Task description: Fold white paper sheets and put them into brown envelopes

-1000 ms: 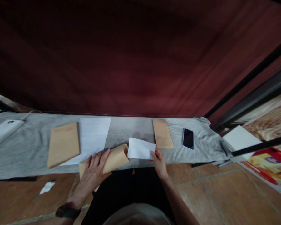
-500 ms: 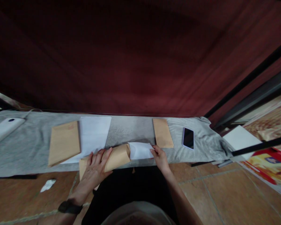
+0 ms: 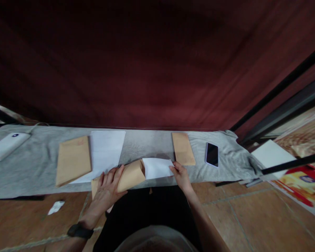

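A brown paper envelope (image 3: 131, 177) lies at the near edge of the cloth-covered surface, its mouth bulging toward the right. My left hand (image 3: 109, 187) is laid across its left part, several fingers over the top and the thumb along the near edge, holding it. Out of the mouth sticks a folded white paper (image 3: 157, 168); its inner end is hidden inside the envelope. The thumb and fingers of my right hand (image 3: 180, 175) pinch the paper's right edge. Beyond my right hand lies a smaller brown envelope (image 3: 183, 148), flat and untouched.
Left of my hands, a stack of brown envelopes (image 3: 73, 161) overlaps white paper sheets (image 3: 107, 147). A phone (image 3: 212, 154) lies on the right of the grey cloth (image 3: 144, 140), and a white device with a cable (image 3: 7, 146) at far left. A dark red curtain (image 3: 157, 87) hangs behind.
The white paper has shifted slightly and shows a little more of its length outside the envelope mouth. Both hands keep their holds; the whole view has drifted slightly.
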### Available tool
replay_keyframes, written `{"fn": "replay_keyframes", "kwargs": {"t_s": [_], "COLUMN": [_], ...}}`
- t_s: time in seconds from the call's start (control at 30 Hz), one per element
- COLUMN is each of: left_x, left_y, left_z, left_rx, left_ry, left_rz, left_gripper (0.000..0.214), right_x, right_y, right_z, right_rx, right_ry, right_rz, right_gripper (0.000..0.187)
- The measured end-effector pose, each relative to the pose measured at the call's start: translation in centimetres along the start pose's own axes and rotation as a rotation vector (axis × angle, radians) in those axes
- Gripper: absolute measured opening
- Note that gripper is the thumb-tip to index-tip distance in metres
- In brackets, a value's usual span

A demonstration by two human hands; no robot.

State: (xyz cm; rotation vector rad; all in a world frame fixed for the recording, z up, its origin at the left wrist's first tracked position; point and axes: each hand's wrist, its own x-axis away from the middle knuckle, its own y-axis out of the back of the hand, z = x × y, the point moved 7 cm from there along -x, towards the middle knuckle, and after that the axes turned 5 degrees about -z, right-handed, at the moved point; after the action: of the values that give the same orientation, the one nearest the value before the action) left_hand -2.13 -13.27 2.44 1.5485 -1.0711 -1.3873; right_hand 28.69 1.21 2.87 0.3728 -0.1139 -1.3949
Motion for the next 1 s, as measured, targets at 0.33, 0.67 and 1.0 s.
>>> {"fn": "replay_keyframes", "kwargs": {"t_s": [0.33,0.67,1.0], "left_x": [-0.3,-1.8,-2.1], "left_y": [0.2,0.5,-0.2], "left_z": [-0.4,-4.1,-4.8], "left_rx": [-0.01,0.024,0.062], "left_ry": [-0.051,-0.128,-0.147], "left_rz": [-0.003,-0.01,-0.021], "left_gripper": [0.102,0.098,0.098], "right_x": [-0.2,1.7,1.4], "right_y": [-1.5,-7.3,-9.2], "right_z": [-0.9,-0.1,-1.0], "right_rx": [-0.044,0.194,0.141], "right_ry": [-0.098,-0.007,-0.153], "right_rz": [0.096,0.12,0.133], "right_gripper": [0.021,0.023,0.028]}}
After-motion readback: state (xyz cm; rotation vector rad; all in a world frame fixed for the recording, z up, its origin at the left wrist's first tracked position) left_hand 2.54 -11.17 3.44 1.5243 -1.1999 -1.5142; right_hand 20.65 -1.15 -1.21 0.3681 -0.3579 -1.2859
